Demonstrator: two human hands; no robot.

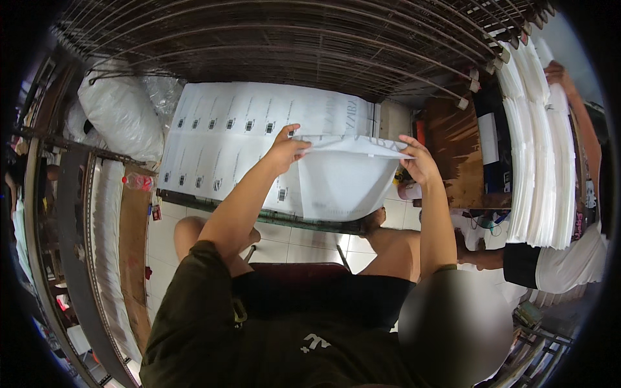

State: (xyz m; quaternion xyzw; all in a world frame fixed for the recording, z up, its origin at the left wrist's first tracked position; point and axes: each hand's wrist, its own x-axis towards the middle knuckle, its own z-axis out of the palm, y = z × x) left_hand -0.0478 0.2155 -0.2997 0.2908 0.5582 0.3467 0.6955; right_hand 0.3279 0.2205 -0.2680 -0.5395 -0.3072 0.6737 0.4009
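A thin, pale white sheet (349, 187) hangs between my two hands, its upper edge folded over and its lower part sagging in a curve. My left hand (286, 150) pinches the left end of that edge. At the opposite end, my right hand (420, 161) grips the sheet's right corner between thumb and fingers. Directly below lies a layer of white printed sheets (223, 123), marked with rows of small barcodes and covering a low table. The held sheet hides part of their right side.
A wire drying rack (278, 39) overhangs the far side. Bulging clear plastic bags (119, 113) and a plastic bottle (138, 182) sit at left. On the right, another person's arm (585, 119) reaches to tall stacks of white sheets (533, 142). A blurred round shape (456, 326) covers the lower right.
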